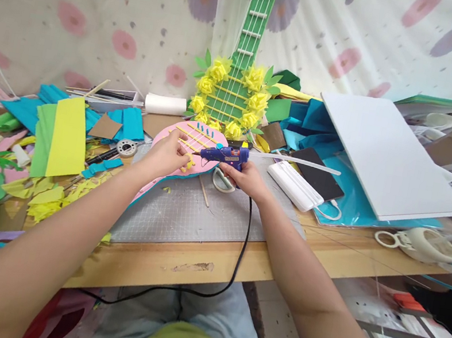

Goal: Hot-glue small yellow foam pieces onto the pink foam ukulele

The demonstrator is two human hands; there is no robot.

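Observation:
A pink foam guitar body (195,143) with yellow strips lies on the grey cutting mat (200,214). My left hand (167,154) rests on it, fingers closed on a small yellow piece at its edge. My right hand (245,179) grips a blue glue gun (225,155), whose nozzle points left at the pink body just beside my left fingers. A clear glue stick (297,162) sticks out of the gun's back to the right. The gun's black cord (245,236) runs down over the table edge.
A green paper guitar with yellow flowers (232,97) stands behind. A white board (385,156), a white power strip (295,186), a black phone, scissors (388,239) and a tape dispenser (431,246) lie right. Green, yellow and teal paper scraps (61,134) cover the left.

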